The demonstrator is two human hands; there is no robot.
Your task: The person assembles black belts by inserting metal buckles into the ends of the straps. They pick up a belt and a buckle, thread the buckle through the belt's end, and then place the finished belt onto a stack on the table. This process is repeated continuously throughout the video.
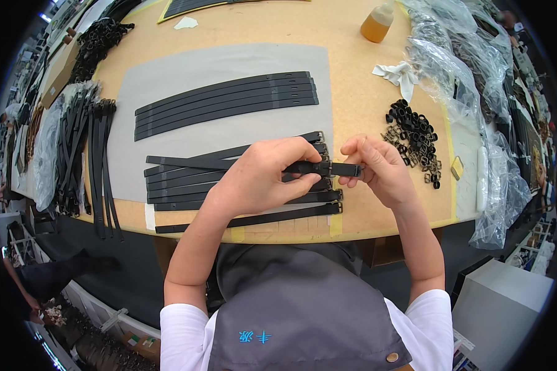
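Note:
My left hand (260, 170) is closed on a black belt (304, 167) near its buckle end, pinching it between thumb and fingers. A metal buckle (329, 168) sits on the strap just past those fingertips. My right hand (380, 170) has its fingers curled round the short black end that sticks out to the right of the buckle. Several more black belts with buckles (247, 219) lie side by side beneath and around my left hand, buckles to the right. Beyond them, a row of flat black straps (226, 102) without visible buckles rests on a grey sheet (167, 77).
Right of my hands lies a pile of black loops and small buckles (411, 139). A white cloth (399, 77) and a bottle of amber liquid (377, 23) stand farther back. Bundled belts (74, 148) hang over the left edge; plastic wrapping (458, 62) covers the right side.

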